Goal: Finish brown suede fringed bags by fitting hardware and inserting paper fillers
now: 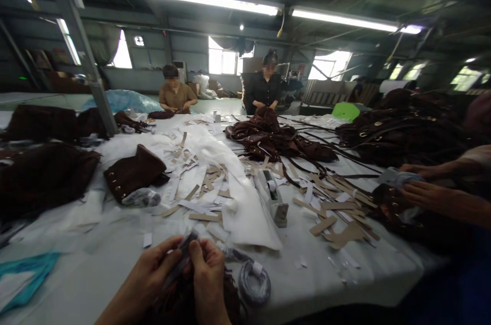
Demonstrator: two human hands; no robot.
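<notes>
My left hand [148, 274] and my right hand [207, 276] meet at the bottom edge of the view, both closed in a pinch on a small grey, crinkly wrapper [184, 249]. Under them lies a dark brown suede piece [180, 302], mostly hidden by my hands. A grey wrapped roll [253, 282] rests on the table just right of my right hand.
The white-covered table [95, 263] carries paper and cardboard strips [337, 222], a tape dispenser [273, 194], a brown suede bag [132, 172] and piles of brown bags [276, 138]. A co-worker's hands [425, 189] handle a bag at right. Two people sit at the far end.
</notes>
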